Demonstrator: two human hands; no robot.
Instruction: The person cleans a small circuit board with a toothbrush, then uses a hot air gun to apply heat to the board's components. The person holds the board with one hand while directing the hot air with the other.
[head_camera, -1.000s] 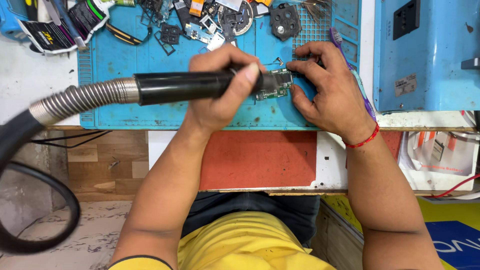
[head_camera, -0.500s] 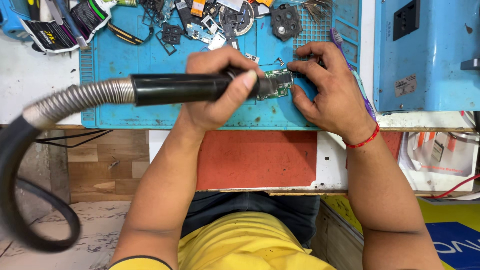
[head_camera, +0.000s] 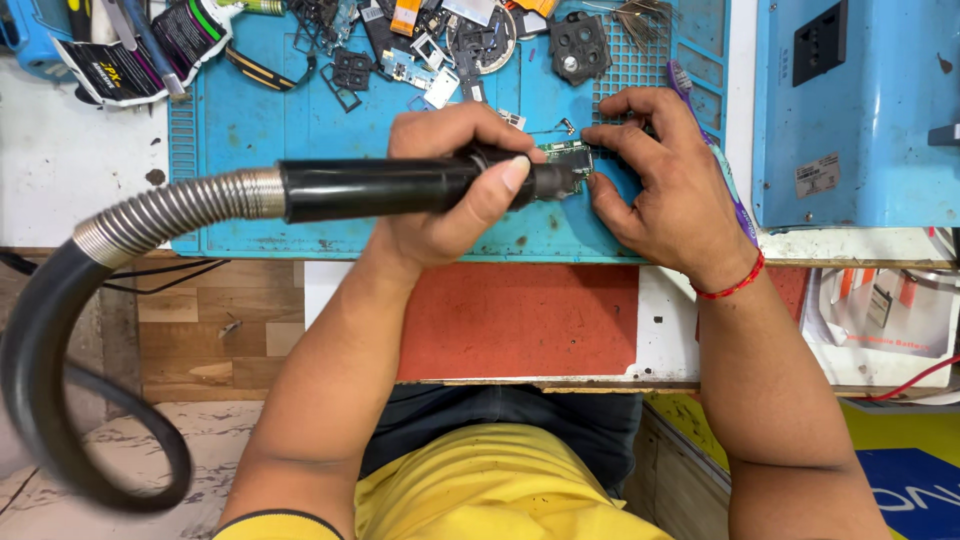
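My left hand (head_camera: 455, 180) grips a black hot-air wand (head_camera: 370, 188) with a ribbed metal and black hose (head_camera: 150, 220) trailing off to the left. The wand's nozzle points at a small green circuit board (head_camera: 566, 158) lying on a blue work mat (head_camera: 260, 130). My right hand (head_camera: 665, 180) rests on the mat at the board's right side, fingertips touching its edge and holding it down. A red thread band is around the right wrist.
Small phone parts, camera frames and flex cables (head_camera: 430, 40) litter the mat's far edge. Tools and a roll of tape (head_camera: 150, 45) lie at the far left. A purple toothbrush (head_camera: 715, 160) lies under my right hand. A blue box (head_camera: 850, 110) stands at right.
The hose loop on the left has swung a little and the wand has shifted slightly. Both hands stay at the circuit board.
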